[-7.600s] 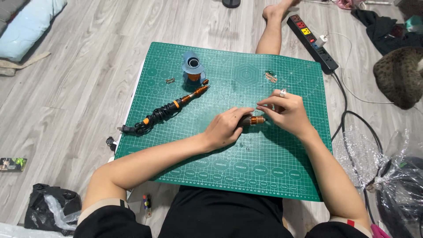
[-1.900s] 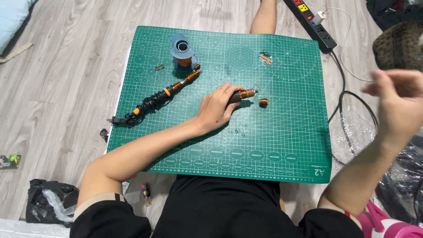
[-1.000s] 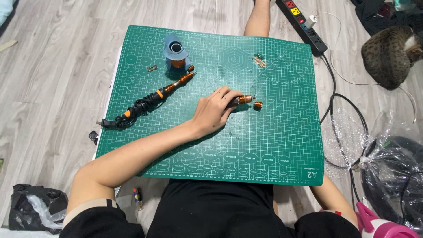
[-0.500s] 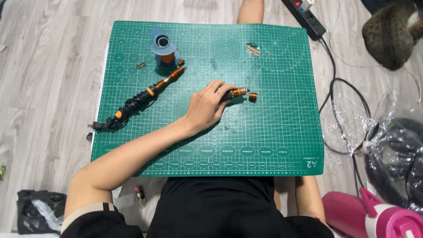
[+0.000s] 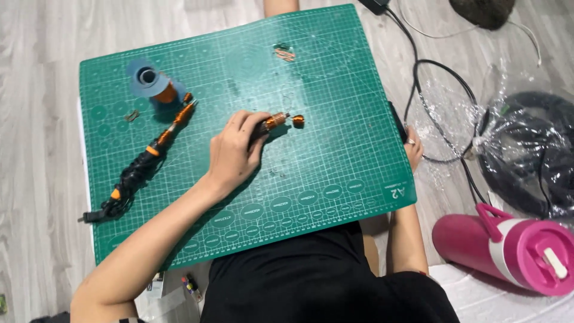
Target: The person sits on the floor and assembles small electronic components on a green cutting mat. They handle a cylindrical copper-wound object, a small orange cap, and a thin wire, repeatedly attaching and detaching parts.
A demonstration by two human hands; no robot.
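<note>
Two hands: left hand [image 5: 234,149] grips a copper-wound rod [image 5: 272,122] pointing right; right hand [image 5: 412,154], grip unclear.

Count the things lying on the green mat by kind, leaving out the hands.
Spools of copper wire: 1
Long black-and-orange wire bundles: 1
Small copper-wound parts, one under the left hand, one loose: 2
Small scraps: 2
Total: 6

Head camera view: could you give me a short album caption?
Left hand pinning a small copper-wound part on a green cutting mat, right hand at the mat's edge.
</note>
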